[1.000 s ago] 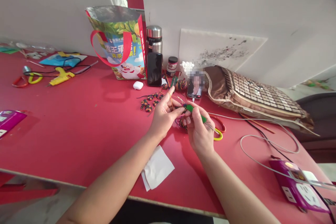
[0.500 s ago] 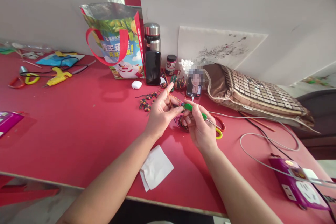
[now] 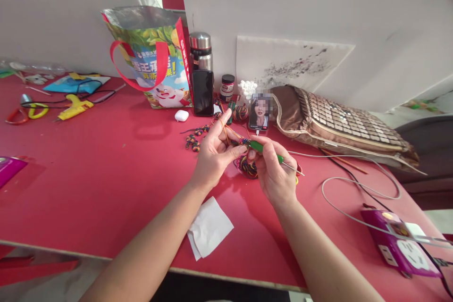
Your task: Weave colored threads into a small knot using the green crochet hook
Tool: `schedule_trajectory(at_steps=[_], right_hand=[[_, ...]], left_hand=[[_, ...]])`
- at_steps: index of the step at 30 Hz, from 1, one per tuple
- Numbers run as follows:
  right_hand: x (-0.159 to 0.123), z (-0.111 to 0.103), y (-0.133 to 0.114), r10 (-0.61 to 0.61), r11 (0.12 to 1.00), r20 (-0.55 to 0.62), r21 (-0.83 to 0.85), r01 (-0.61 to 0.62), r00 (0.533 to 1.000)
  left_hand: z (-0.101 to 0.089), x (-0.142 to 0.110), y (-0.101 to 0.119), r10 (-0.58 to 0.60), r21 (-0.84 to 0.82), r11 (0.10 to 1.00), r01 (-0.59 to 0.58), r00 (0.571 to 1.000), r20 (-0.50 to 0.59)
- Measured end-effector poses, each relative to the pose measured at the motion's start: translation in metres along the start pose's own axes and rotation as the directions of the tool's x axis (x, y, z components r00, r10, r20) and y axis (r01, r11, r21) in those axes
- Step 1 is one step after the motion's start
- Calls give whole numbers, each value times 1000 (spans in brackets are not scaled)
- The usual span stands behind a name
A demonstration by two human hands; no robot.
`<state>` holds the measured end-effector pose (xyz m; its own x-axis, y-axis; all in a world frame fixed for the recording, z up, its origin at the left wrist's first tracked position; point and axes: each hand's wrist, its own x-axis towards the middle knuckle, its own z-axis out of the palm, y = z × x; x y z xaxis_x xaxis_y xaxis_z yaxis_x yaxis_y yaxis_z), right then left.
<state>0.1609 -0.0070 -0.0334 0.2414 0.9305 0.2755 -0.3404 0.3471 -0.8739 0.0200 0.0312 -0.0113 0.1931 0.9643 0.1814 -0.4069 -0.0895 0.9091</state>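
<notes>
My right hand grips a crochet hook by its green handle, the metal shaft sticking out to the lower right. A small piece of multicoloured crochet work is pinched between the thumb and fingers of my left hand. Orange yarn runs over the raised left index finger. The hook's working tip is too small to make out. Below the hands lies a dark multicoloured yarn bundle. Finished-looking colourful crocheted pieces rest left of my left hand. A yarn ball sits behind.
A lit phone with a cable, a dark phone, a steel flask and a printed bag stand behind. A white tissue lies in front. Right are a beaded cushion and purple power strip; left, a yellow glue gun.
The hook in my right hand has turned, and its shaft now points further out to the lower right. My right hand has shifted slightly right. The view has moved a little.
</notes>
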Motion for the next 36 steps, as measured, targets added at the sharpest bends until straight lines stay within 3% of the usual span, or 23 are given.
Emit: schedule_trajectory(at_steps=[20,29,32,36], right_hand=[[3,6,-6,26,999,-47,40,-24,999],[1,-1,-2,-15,998,-75,-65,10,997],[1,-7,-1,-88,976,-10,-201,84,996],[0,-12,-6,-224,883,85,-403,239,971]], left_hand=[[2,-2,-2,-20,-18,1000,20,999,36],[3,-4,1,-29,-10,1000,30,999,25],[2,-3,1,-8,-1,1000,8,1000,14],[2,-2,1,21,23,1000,-21,1000,20]])
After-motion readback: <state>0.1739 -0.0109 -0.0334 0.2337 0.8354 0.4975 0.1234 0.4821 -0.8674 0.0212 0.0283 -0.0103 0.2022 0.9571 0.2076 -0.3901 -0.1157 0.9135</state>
